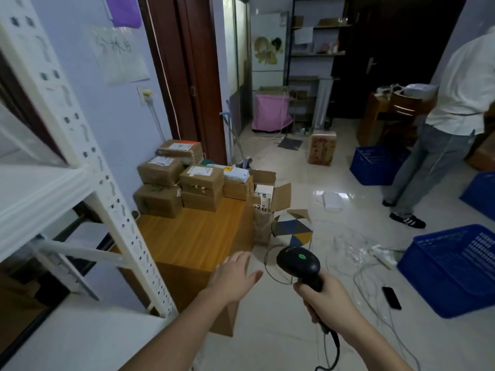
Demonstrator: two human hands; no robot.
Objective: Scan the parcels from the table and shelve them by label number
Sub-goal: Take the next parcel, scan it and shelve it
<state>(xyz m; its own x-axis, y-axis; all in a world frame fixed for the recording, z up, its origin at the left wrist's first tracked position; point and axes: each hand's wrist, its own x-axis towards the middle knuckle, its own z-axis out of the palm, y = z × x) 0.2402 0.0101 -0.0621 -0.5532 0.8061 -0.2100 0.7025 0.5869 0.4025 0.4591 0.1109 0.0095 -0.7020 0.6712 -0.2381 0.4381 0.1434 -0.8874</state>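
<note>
Several brown cardboard parcels (201, 183) with white labels are stacked at the far end of a low wooden table (192, 236). A white padded parcel (237, 174) lies on top of a box behind them. My left hand (234, 277) is open, fingers spread, hovering over the table's near right corner with nothing in it. My right hand (325, 298) grips the handle of a black barcode scanner (298, 262) with a green light on its head, held above the floor to the right of the table. A white metal shelf rack (40, 188) stands at the left.
An open carton (267, 195) and a small round patterned stool (292, 230) stand just right of the table. Blue plastic crates (452, 269) sit on the floor at right, with loose cables, a power strip (383, 255) and a phone (391, 297). Another person (452, 116) stands at far right.
</note>
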